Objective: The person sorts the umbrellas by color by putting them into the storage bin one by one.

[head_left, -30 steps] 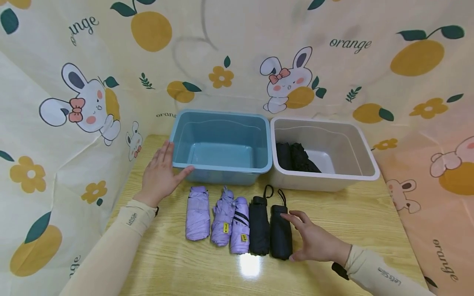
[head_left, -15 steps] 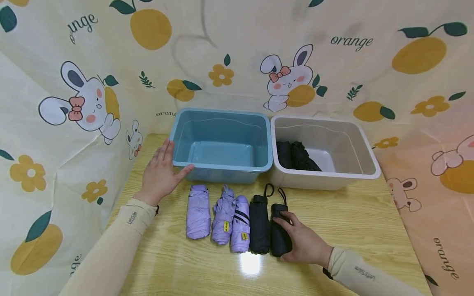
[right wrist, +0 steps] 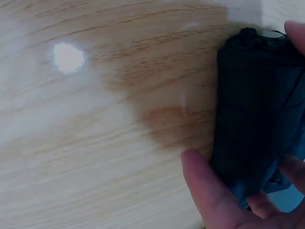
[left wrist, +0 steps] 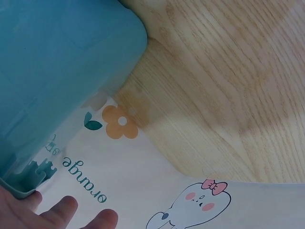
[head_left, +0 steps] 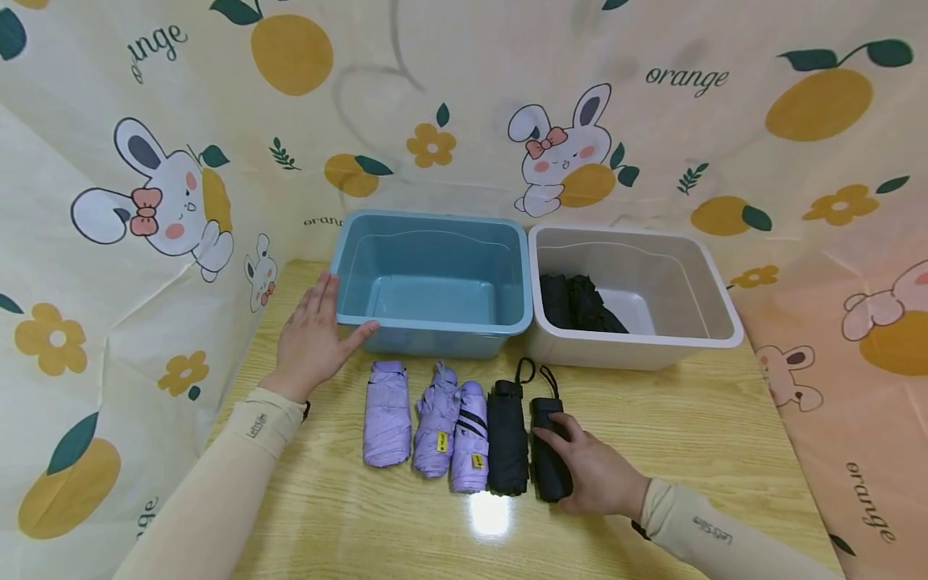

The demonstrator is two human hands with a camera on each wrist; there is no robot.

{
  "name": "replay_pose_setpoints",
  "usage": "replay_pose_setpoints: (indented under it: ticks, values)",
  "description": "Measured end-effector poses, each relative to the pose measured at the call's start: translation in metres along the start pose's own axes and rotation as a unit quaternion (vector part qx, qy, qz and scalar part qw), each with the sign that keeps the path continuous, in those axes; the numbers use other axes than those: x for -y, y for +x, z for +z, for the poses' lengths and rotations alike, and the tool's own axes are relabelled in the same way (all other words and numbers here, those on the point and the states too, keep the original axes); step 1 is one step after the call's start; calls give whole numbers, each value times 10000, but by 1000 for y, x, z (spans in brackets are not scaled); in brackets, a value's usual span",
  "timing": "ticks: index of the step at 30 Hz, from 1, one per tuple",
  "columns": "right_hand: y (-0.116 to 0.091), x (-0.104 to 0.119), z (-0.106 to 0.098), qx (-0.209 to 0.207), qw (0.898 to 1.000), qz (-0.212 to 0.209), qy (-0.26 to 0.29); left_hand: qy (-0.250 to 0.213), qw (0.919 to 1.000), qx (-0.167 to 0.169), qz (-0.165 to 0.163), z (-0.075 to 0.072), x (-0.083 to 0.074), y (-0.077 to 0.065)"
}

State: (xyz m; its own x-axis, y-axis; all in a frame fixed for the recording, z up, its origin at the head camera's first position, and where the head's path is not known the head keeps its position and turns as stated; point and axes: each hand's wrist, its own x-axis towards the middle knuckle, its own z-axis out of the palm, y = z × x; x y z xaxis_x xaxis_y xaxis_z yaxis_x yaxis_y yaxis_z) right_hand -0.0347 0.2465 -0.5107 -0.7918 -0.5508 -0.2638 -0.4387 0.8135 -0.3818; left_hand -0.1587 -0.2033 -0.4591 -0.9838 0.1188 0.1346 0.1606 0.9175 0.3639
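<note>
My right hand (head_left: 600,475) holds the rightmost black folding umbrella (head_left: 548,435) near its lower half, thumb at the bottom end and fingers over its top and side. In the right wrist view the same umbrella (right wrist: 257,109) lies between thumb and fingers. Just left of it is another black folding umbrella (head_left: 507,439) with a loop strap. At the left corner of the blue bin (head_left: 435,329), my left hand (head_left: 308,342) rests with straight fingers along the side and the thumb on the front rim. Its fingertips (left wrist: 64,207) show in the left wrist view.
Three purple folding umbrellas, a left one (head_left: 387,415), a middle one (head_left: 437,427) and a striped one (head_left: 471,443), lie in the same row. A beige bin (head_left: 631,353) beside the blue one holds black folded umbrellas (head_left: 576,304). Patterned cloth (head_left: 449,64) hangs behind the wooden table (head_left: 689,419).
My right hand has moved left onto the rightmost black umbrella and closed around it. That umbrella has tilted slightly. The left hand stays at the blue bin.
</note>
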Motion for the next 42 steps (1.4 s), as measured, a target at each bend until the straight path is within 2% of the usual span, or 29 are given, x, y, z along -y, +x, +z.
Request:
replay_pose_setpoints:
  ticks: [15, 24, 31, 42]
  values:
    - [3, 0, 5, -114, 9998, -149, -104, -62, 10000, 3, 35, -1, 0, -2]
    - [-1, -7, 0, 15, 9996, -232, 149, -79, 9999, 115, -34, 0, 0, -1]
    - [-3, -10, 2, 23, 9995, -243, 198, -60, 10000, 70, -20, -1, -1, 0]
    - [0, -3, 1, 55, 9999, -159, -18, -76, 9999, 76, -33, -3, -1, -1]
